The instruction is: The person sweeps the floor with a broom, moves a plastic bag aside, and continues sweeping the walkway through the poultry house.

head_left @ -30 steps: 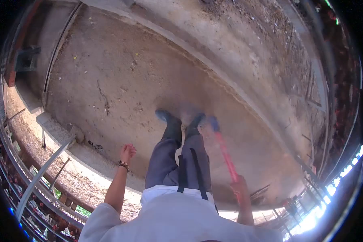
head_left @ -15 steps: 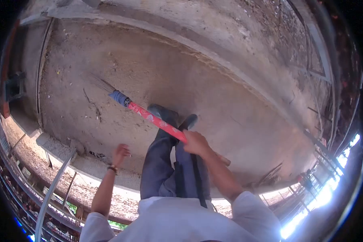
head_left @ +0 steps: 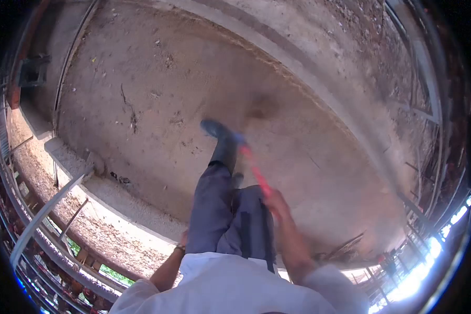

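Observation:
My right hand (head_left: 278,205) is wrapped round the red-covered handle of a broom (head_left: 256,171), in front of my right thigh. Motion blurs the broom; its blue binding shows beside my dark boot (head_left: 222,137), and its thin bristles are smeared over the dirt floor (head_left: 157,104). My left hand (head_left: 184,238) hangs down by my left thigh. Its fingers are mostly hidden behind the trouser leg, and nothing can be made out in it.
A dry twig (head_left: 128,109) and small debris lie on the floor to the left. A low concrete ledge (head_left: 133,208) and a metal pole (head_left: 49,209) stand at lower left. A raised kerb (head_left: 319,94) curves along the far right side. More sticks (head_left: 345,245) lie at lower right.
The broom has swung from pointing left to pointing up and away past my boots. My left hand has dropped back to my thigh, and my left leg has stepped forward.

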`<state>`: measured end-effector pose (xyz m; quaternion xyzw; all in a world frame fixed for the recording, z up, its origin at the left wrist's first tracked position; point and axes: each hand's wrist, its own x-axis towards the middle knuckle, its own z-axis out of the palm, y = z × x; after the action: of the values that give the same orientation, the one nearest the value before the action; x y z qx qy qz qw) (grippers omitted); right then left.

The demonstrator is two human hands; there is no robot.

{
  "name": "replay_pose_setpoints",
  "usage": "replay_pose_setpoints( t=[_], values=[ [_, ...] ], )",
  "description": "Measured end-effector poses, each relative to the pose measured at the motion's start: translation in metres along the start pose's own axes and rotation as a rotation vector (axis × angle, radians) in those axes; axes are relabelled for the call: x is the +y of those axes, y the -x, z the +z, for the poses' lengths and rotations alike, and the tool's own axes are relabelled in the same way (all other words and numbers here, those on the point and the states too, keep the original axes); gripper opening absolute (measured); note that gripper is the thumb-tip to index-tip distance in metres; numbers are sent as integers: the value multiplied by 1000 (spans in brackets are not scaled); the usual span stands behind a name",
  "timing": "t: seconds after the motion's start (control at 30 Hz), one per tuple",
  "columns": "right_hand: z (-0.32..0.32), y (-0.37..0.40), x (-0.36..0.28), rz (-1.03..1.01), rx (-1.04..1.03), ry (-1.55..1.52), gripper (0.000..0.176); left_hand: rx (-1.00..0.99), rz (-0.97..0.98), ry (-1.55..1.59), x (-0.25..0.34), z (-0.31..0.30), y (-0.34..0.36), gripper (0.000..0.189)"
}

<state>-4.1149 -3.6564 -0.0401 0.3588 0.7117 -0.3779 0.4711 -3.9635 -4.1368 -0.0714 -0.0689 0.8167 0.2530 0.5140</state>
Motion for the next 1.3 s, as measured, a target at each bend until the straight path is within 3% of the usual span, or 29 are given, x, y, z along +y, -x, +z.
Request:
replay_pose_setpoints(
  t=[0.1, 0.13, 0.23, 0.3, 0.37, 0.4, 0.47, 0.57, 0.63, 0.7, 0.73, 0.77, 0.8, 0.83, 0.9, 1.0, 1.07, 1.1, 1.17, 1.2, 1.3],
  values=[
    [37, -15, -114, -227, -67, 123, 24, 2, -80, 66, 3, 29, -7, 30],
    [43, -12, -116, -272, -86, 94, 23, 10, -80, 65, -6, 36, -7, 30],
    [33, 54, -91, -485, -78, 19, 29, 12, -65, 30, -42, 42, -3, 29],
    [48, 91, -12, -485, 8, -158, 39, -3, -67, 2, -69, 44, 10, 29],
    [32, 169, 24, -161, 10, -104, 46, -19, -82, -35, -94, 46, 32, 29],
    [27, 204, 41, 56, -39, -346, 43, -25, -86, -53, -108, 47, 44, 29],
    [54, 222, 130, 17, 245, -550, 24, -26, -89, -98, -137, 48, 66, 29],
    [77, 207, 175, 241, 315, -729, 18, -18, -83, -188, -187, 52, 97, 28],
    [127, 137, 185, 165, 244, -839, 14, -2, -69, -273, -212, 48, 112, 28],
    [199, 75, 110, 53, 46, -611, 33, 22, -33, -390, -213, 37, 125, 26],
    [222, 65, 44, -108, -24, -243, 54, 57, -24, -245, -222, 25, 114, 25],
    [260, 54, -2, -272, -19, -258, 58, 94, -20, -88, -245, 25, 113, 24],
    [286, 57, -59, -476, 149, -16, 59, 128, -27, 75, -270, 30, 122, 23],
    [313, 46, -88, -707, 199, -150, 61, 160, -36, 234, -295, 33, 135, 22],
    [290, 74, -167, -317, -179, -160, 62, 188, -51, 331, -325, 20, 148, 22],
    [333, 106, -135, -792, 109, -158, 55, 167, -143, 360, -336, -20, 134, 23],
    [309, 206, -106, -585, -46, -462, 44, 150, -297, 586, -337, -47, 125, 24],
    [321, 228, -67, -377, -150, -719, 43, 138, -409, 765, -327, -61, 119, 25],
    [322, 296, -12, -134, -18, -879, 36, 189, -498, 932, -262, -99, 134, 28],
    [323, 318, 14, -86, 120, -736, 29, 170, -491, 930, -264, -104, 131, 29],
    [334, 324, 97, 188, 368, -884, 15, 132, -496, 948, -282, -101, 129, 27]
  ],
)
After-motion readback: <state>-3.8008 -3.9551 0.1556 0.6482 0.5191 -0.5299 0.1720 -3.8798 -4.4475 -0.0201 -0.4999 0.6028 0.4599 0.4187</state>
